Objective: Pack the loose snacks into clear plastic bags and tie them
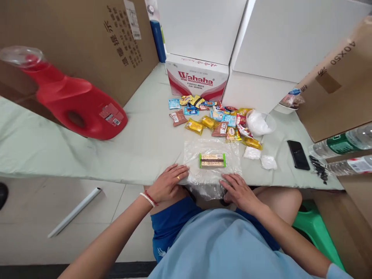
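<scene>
the clear plastic bag (192, 152) is seemingly held flat on the worktop (139, 155) by the left hand (170, 183) and right hand (240, 192), their fingers loosely extended, nothing grasped; the green-ended snack bar (212, 160) is laid on it, between them.

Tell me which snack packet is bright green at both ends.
The long packet lying flat on the clear plastic sheet; the heaped packets behind it show no such ends.
</scene>
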Demonstrator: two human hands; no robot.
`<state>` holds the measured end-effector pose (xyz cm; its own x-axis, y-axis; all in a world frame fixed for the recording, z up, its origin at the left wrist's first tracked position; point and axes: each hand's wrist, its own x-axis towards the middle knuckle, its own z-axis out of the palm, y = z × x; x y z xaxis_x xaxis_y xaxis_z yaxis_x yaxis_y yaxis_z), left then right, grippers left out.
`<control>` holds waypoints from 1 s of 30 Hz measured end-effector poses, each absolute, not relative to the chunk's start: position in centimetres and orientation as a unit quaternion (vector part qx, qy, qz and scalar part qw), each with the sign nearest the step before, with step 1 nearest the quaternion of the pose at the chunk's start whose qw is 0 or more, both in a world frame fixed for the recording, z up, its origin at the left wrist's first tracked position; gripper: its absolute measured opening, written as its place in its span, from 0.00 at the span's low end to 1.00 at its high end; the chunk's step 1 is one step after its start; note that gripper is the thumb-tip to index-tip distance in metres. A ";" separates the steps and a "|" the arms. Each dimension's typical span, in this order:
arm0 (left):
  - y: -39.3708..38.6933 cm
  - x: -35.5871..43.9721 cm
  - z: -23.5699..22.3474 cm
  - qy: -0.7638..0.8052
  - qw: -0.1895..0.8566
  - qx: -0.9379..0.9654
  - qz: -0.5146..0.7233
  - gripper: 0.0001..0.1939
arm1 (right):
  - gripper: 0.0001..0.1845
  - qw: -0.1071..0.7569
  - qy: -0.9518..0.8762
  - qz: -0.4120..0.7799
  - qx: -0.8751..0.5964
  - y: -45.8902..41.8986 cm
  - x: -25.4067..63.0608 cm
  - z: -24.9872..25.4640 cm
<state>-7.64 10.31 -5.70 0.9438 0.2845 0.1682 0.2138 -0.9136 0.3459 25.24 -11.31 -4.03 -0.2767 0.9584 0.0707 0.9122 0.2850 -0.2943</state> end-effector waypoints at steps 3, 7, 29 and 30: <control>9.9 -7.9 -5.2 0.124 0.154 0.977 0.078 0.35 | 0.29 0.188 -0.767 0.098 -0.605 -11.2 26.4 -5.7; 9.7 -6.6 -5.2 0.164 0.160 0.967 0.116 0.15 | 0.13 0.320 -0.709 0.198 -0.596 -8.6 27.5 -3.7; 9.1 0.6 -1.3 0.405 0.045 0.817 0.407 0.12 | 0.12 0.194 -0.500 0.249 -0.806 3.2 32.7 -2.6; 8.0 1.4 -1.2 0.322 0.057 0.874 0.359 0.14 | 0.12 0.183 -0.505 0.247 -0.807 3.2 32.7 -2.7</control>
